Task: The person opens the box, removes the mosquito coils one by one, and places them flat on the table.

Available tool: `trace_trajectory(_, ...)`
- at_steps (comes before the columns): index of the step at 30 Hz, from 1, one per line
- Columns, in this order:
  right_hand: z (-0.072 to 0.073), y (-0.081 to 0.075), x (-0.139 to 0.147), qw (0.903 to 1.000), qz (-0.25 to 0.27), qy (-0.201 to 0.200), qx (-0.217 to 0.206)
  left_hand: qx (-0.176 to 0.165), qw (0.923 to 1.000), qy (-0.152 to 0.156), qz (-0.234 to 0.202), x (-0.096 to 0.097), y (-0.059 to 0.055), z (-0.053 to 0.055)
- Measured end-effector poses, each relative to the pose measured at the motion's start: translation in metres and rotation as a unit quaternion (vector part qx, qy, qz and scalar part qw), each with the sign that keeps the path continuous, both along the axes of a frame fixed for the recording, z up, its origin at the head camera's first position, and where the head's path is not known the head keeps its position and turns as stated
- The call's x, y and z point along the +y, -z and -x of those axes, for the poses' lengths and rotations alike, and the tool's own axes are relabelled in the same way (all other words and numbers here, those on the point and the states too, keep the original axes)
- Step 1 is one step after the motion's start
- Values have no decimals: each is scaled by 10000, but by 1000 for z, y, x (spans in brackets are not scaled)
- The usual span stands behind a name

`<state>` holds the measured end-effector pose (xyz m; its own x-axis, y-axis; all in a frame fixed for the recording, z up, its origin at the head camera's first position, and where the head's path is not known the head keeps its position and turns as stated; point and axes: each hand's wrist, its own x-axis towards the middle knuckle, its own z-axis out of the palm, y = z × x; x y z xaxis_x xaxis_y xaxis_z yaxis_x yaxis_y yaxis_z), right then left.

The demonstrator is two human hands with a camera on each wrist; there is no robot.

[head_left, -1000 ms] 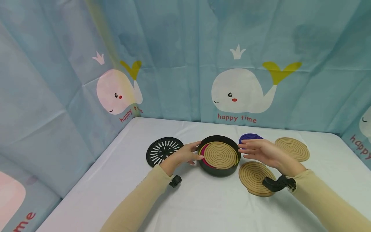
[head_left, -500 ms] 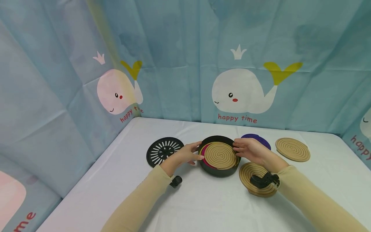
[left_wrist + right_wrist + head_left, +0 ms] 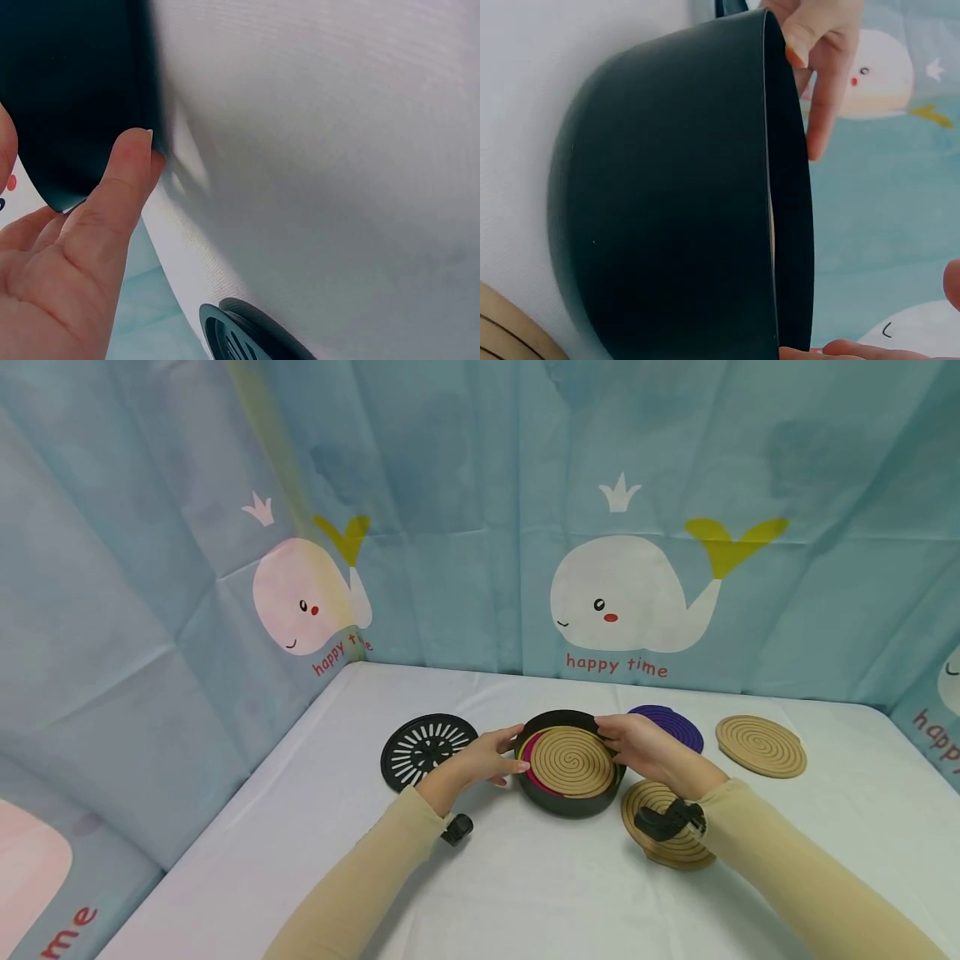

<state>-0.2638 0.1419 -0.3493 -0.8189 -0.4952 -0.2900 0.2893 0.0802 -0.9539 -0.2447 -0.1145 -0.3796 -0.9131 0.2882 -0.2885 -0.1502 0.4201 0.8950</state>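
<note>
- head view: the black pan (image 3: 567, 806) appears to sit on the desk (image 3: 540, 885), between the two hands, probably so that both can steady it.
- the left hand (image 3: 472, 762) grips the pan's left side, fingers curved around the wall and thumb by the rim, likely to keep it from sliding.
- the right hand (image 3: 648, 749) touches the opposite rim with its fingertips; i cannot tell whether it pinches the wall. facing the left hand, it would balance the push.
- inside the pan, a tan spiral mat (image 3: 572, 764) lies over a pink mat (image 3: 528, 748), set off-centre so a pink crescent shows; the wall keeps the stack together.
- the purple mat (image 3: 678, 729), near tan mat (image 3: 636, 810) and far tan mat (image 3: 761, 746) lie flat, right of the pan, perhaps for easy reach.
- left of it, partly behind the left hand, lies the slotted black disc (image 3: 411, 758), seemingly parked aside.
</note>
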Motion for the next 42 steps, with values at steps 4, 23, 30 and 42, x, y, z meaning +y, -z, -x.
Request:
trace_trajectory(4, 2, 0, -3, 9999, -96, -4, -36, 12, 10000, 7, -2, 0, 0, 0)
trace_trajectory(23, 7, 9, 2, 9997, 134, -184, -59, 75, 10000, -3, -65, 0, -2, -3)
trace_trajectory(30, 6, 9, 2, 9998, 111, -188, -22, 69, 9999, 27, -79, 0, -2, -3)
trace_trajectory(42, 7, 8, 0, 9993, -80, -377, 33, 83, 10000, 2, -46, 1, -4, -3)
